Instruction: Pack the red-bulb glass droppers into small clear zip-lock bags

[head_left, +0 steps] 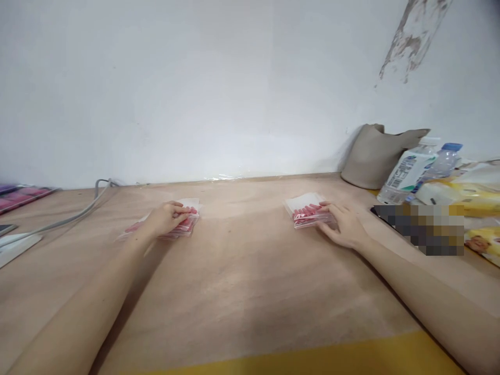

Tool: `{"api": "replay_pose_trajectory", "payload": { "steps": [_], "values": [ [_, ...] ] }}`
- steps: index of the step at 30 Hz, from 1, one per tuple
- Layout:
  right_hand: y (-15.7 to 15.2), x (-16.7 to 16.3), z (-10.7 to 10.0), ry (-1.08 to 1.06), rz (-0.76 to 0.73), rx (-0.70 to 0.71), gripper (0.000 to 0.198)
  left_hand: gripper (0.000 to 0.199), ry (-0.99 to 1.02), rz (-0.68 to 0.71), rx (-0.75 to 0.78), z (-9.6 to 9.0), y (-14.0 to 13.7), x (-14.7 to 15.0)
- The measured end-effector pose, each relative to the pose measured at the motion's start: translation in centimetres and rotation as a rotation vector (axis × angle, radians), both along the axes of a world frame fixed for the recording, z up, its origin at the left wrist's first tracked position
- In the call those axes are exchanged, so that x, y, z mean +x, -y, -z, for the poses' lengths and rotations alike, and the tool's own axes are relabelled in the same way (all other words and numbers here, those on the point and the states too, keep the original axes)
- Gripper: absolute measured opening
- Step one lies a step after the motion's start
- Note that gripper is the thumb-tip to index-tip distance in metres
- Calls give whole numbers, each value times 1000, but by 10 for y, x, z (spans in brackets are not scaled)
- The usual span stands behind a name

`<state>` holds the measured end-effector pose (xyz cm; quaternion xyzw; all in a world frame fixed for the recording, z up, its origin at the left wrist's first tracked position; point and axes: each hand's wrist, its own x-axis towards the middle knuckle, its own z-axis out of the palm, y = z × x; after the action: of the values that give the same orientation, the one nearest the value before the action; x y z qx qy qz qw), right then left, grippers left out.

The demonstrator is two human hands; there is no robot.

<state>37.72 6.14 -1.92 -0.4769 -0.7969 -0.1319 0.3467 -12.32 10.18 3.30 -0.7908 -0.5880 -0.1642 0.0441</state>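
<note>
My left hand (166,217) is closed on a pile of clear plastic packets (190,223) with white backing and small red-pink pieces inside. More of that pile shows left of the wrist, and the palm hides its middle. Over on the right, my right hand (344,225) grips the right edge of a similar clear packet (303,213), thumb low and fingers on top. Rounded red-pink pieces lie in a row inside it; their exact kind cannot be made out. Both piles rest on the tabletop, well apart.
The wood-look table (234,281) meets a white wall. At the right are a grey-beige container (367,156), a labelled bottle (408,174), a blue-capped bottle (445,159) and yellow packaging (464,192). Leftward lie a grey cable (84,211), a white object (17,247) and pink packages (25,198).
</note>
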Motion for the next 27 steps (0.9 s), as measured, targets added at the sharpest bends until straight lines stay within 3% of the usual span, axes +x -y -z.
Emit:
{"api": "replay_pose_trajectory", "payload": {
  "steps": [3, 8, 11, 14, 19, 27],
  "values": [
    [6, -11, -3, -35, 37, 149, 32, 34, 16, 95, 51, 5, 5, 19],
    [17, -51, -4, -19, -121, 329, 12, 25, 73, 247, 139, 26, 22, 83],
    [25, -82, -5, 66, -288, 226, 12, 24, 122, 338, 156, 40, 40, 126],
    [25, -109, -9, 120, -383, 23, 27, 31, 161, 381, 167, 48, 57, 152],
    [10, -129, -14, 128, -382, -175, 39, 38, 169, 418, 36, 44, 62, 145],
    [12, -127, -2, -153, -525, -251, 39, 34, 166, 576, -158, 39, 54, 127]
  ]
}}
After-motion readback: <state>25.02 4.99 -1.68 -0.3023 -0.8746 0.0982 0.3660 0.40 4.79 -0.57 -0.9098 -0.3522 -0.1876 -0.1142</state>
